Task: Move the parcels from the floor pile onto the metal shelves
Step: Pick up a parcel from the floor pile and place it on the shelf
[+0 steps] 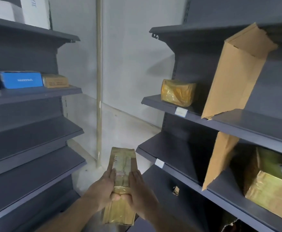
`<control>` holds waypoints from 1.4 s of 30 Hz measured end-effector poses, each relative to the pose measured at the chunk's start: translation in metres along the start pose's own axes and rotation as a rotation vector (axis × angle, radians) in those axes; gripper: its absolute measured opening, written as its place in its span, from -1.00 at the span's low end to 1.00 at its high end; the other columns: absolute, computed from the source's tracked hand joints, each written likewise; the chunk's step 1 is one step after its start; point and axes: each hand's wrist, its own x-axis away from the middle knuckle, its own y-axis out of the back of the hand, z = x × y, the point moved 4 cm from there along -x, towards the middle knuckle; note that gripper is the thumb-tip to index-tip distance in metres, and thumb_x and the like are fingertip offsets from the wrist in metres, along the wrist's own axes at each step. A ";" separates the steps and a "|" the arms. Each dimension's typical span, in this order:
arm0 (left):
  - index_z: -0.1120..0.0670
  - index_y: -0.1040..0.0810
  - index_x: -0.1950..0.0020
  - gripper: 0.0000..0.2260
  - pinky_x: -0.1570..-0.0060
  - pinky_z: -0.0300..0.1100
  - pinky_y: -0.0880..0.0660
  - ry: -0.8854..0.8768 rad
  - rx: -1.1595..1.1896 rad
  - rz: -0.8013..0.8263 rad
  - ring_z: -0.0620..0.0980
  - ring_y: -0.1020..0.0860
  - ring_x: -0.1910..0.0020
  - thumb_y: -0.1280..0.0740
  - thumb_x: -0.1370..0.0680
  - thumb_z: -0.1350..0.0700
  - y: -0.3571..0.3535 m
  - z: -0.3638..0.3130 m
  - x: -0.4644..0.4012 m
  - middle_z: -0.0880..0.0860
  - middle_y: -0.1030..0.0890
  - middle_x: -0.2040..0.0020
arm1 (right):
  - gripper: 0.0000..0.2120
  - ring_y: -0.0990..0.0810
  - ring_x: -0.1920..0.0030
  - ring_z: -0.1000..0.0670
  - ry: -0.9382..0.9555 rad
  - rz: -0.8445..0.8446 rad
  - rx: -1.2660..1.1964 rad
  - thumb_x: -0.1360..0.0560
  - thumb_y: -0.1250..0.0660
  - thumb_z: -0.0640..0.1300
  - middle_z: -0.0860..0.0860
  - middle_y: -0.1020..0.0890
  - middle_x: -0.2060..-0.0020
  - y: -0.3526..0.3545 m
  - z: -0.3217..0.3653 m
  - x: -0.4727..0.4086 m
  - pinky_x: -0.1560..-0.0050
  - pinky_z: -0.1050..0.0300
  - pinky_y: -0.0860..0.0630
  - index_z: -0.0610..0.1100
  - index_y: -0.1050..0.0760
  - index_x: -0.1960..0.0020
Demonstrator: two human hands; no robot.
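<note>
Both hands hold one long brown parcel (122,180) at 6 o'clock, between the two shelf racks. The left hand (103,188) and the right hand (141,191) wrap their fingers round its sides. At 3 o'clock the right shelves (254,124) carry a yellow-taped parcel (177,92), a tall leaning box (234,77) and a big taped box (271,186). At 9 o'clock the left shelves (36,94) carry a blue box (21,79).

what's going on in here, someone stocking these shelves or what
A person stands in the aisle between two dark metal shelf units, holding one long tape-wrapped parcel in both hands: left hand and right hand grip its sides. It is not on a shelf yet. The left shelves hold a blue box and a small brown carton; the right shelves hold a yellow-wrapped parcel and leaning cardboard boxes.
</note>
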 end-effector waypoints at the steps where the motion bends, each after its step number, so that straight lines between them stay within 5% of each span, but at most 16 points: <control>1: 0.12 0.18 -0.61 -0.05 -0.34 -0.15 -0.40 -0.009 0.003 0.007 -0.01 -0.41 -0.41 -0.41 -0.51 -0.11 -0.001 0.000 -0.008 0.01 0.31 -0.59 | -0.25 0.14 -0.58 -0.06 -0.027 0.006 -0.003 -0.58 -0.09 0.15 -0.13 0.01 -0.58 -0.001 -0.004 -0.004 -0.49 -0.04 -0.23 -0.25 0.07 -0.59; 5: 0.02 0.12 -0.61 -0.07 -0.18 -0.14 -0.49 -0.098 0.040 -0.019 0.00 -0.50 -0.28 -0.44 -0.47 -0.11 -0.005 0.003 -0.040 -0.02 0.00 -0.60 | -0.06 0.14 -0.59 -0.08 -0.106 -0.007 -0.006 -0.39 0.15 0.32 -0.14 0.01 -0.59 -0.004 -0.019 -0.019 -0.50 -0.03 -0.20 -0.25 0.06 -0.59; 9: 0.04 0.10 -0.60 -0.07 -0.08 -0.18 -0.50 -0.196 0.037 0.022 -0.03 -0.51 -0.23 -0.41 -0.44 -0.15 -0.015 0.019 -0.052 0.02 -0.19 -0.51 | -0.27 0.10 -0.59 -0.07 -0.183 -0.016 -0.004 -0.60 -0.18 0.10 -0.12 0.00 -0.59 -0.012 -0.011 -0.025 -0.50 -0.04 -0.23 -0.22 0.04 -0.59; 12: 0.08 0.06 -0.59 -0.10 -0.06 -0.20 -0.50 -0.252 0.025 0.064 -0.04 -0.52 -0.20 -0.40 -0.45 -0.15 -0.019 0.036 -0.052 0.04 -0.22 -0.48 | -0.26 0.17 -0.58 -0.06 -0.239 -0.002 0.013 -0.62 -0.21 0.04 -0.10 0.09 -0.59 -0.025 0.007 -0.026 -0.52 0.06 -0.03 -0.22 0.12 -0.60; 19: 0.16 0.19 -0.61 -0.06 -0.33 -0.17 -0.40 -0.363 -0.019 0.176 0.00 -0.37 -0.44 -0.36 -0.52 -0.18 -0.015 0.048 -0.039 0.09 0.20 -0.61 | -0.23 0.18 -0.58 -0.05 -0.435 0.016 0.035 -0.61 -0.20 0.10 -0.10 0.09 -0.59 -0.050 0.036 -0.013 -0.52 0.10 0.02 -0.19 0.14 -0.60; 25: 0.15 0.19 -0.61 -0.09 -0.29 -0.18 -0.45 -0.491 -0.021 0.229 -0.01 -0.43 -0.39 -0.34 -0.54 -0.18 -0.019 0.035 -0.020 0.11 0.25 -0.60 | -0.19 0.20 -0.58 -0.03 -0.591 0.018 0.057 -0.60 -0.18 0.17 -0.07 0.12 -0.59 -0.049 0.052 0.019 -0.55 0.01 -0.06 -0.17 0.18 -0.60; 33: 0.17 0.17 -0.61 -0.10 -0.44 -0.13 -0.26 -0.562 -0.027 0.255 0.04 -0.14 -0.56 -0.33 -0.55 -0.18 -0.014 0.019 0.001 0.13 0.21 -0.60 | -0.17 0.18 -0.58 -0.03 -0.661 -0.021 0.061 -0.59 -0.21 0.17 -0.06 0.10 -0.60 -0.044 0.063 0.045 -0.54 0.00 -0.11 -0.15 0.18 -0.60; 42: 0.16 0.17 -0.61 -0.09 -0.46 -0.10 -0.25 -0.591 -0.045 0.270 0.04 -0.14 -0.56 -0.33 -0.54 -0.19 -0.011 0.019 0.008 0.11 0.21 -0.61 | -0.17 0.17 -0.58 -0.04 -0.656 -0.066 0.066 -0.59 -0.21 0.17 -0.08 0.08 -0.59 -0.042 0.074 0.053 -0.54 0.04 -0.06 -0.17 0.18 -0.60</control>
